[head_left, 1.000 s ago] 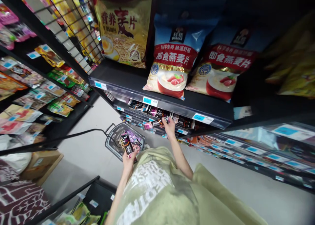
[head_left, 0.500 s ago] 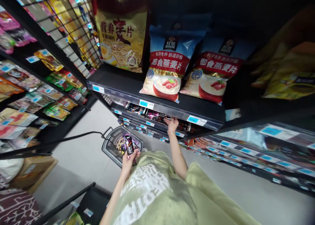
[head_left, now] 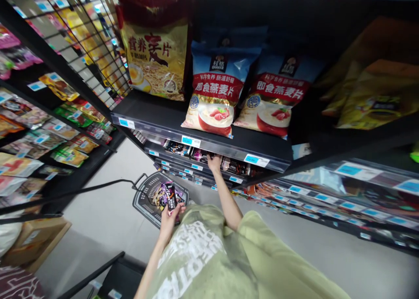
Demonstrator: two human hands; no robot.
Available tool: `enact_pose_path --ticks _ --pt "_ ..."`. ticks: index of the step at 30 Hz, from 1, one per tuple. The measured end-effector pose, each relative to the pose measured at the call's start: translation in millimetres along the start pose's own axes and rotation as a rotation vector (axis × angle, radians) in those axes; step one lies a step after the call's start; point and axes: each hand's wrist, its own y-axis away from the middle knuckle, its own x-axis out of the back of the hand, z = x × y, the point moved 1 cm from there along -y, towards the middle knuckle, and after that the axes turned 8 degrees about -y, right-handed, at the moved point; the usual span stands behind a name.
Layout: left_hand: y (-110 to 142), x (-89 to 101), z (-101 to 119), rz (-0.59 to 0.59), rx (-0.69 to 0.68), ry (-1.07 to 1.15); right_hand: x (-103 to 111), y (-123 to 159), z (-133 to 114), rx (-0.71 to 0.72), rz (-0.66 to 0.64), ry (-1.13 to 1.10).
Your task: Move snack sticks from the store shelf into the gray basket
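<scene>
My left hand [head_left: 170, 217] is closed on a dark snack packet [head_left: 170, 195] with a purple edge and pale lettering, held above the shopping basket [head_left: 142, 203]. Several small purple and yellow packets [head_left: 159, 194] lie in that grey perforated basket. Under the front edge of the upper shelf, my right hand [head_left: 214, 163] reaches into a row of dark and purple packets [head_left: 200, 155] on a lower shelf. Its fingertips are partly hidden among them, so their grip is unclear. More black packets [head_left: 234, 165] lie just right of that hand.
Bags of Quaker oats [head_left: 212, 94] and a gold cereal bag [head_left: 157, 63] stand on the upper shelf [head_left: 150, 111], which overhangs my right hand. A wire mesh panel [head_left: 94, 41] rises at the left. A cardboard box [head_left: 36, 240] rests on the floor.
My right hand has moved left along the row of packets and its fingers are tucked further in. The left hand still holds its packet above the basket. The view has shifted slightly.
</scene>
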Motion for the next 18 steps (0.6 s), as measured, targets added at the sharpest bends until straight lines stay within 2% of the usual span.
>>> enact_pose_path --ticks 6,14,18 --pt "-2 2.9 -1 0.01 0.017 0.006 0 16 -11 -0.008 0.015 0.106" --pt "-1 3.8 -7 -0.006 0.013 0.005 0 4 -27 0.003 -0.267 0.381" --pt "3 4.9 -1 0.011 -0.001 -0.013 -1 -8 -29 -0.065 -0.296 0.401"
